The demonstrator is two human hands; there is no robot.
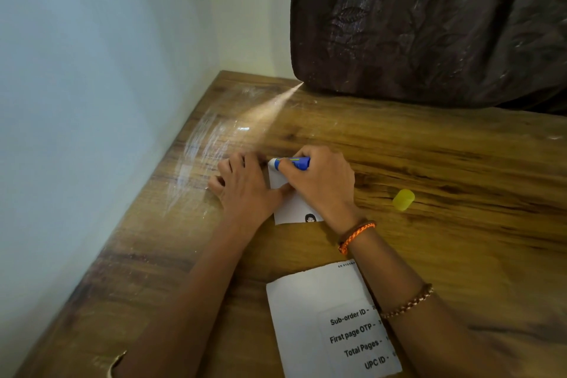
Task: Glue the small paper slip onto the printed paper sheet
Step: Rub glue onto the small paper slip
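head view: glue going onto the slip, sheet waiting nearer the body

taking the printed paper sheet [310, 316] as the marker: it lies flat on the wooden table [429, 163], closest to the person, partly under the right forearm. the small paper slip [290, 202] sits just beyond it, apart from it with a strip of bare wood between them. the left hand [245, 187] rests on the slip's left edge, fingers spread and laid flat, pinning it down. the right hand [319, 181] has its fingers curled tight round a blue glue stick [293, 163], whose white tip meets the slip's far end. a yellow cap [403, 200] lies well off to the right of the slip, beyond the sheet.

my guess is the slip is very light and limp, likely to drag or crease under the sticky tip, so the flat hand holding it seems wise. once glued, it would best be lifted by a dry edge or corner; pinching the wet patch would smear it. the sheet looks just as thin and may slide on the smooth wood, so a palm on it while pressing would help.

count: one slip, one printed sheet, one glue stick, one cap, two hands. a dark patterned cloth [429, 24] hangs at the far side of the table.
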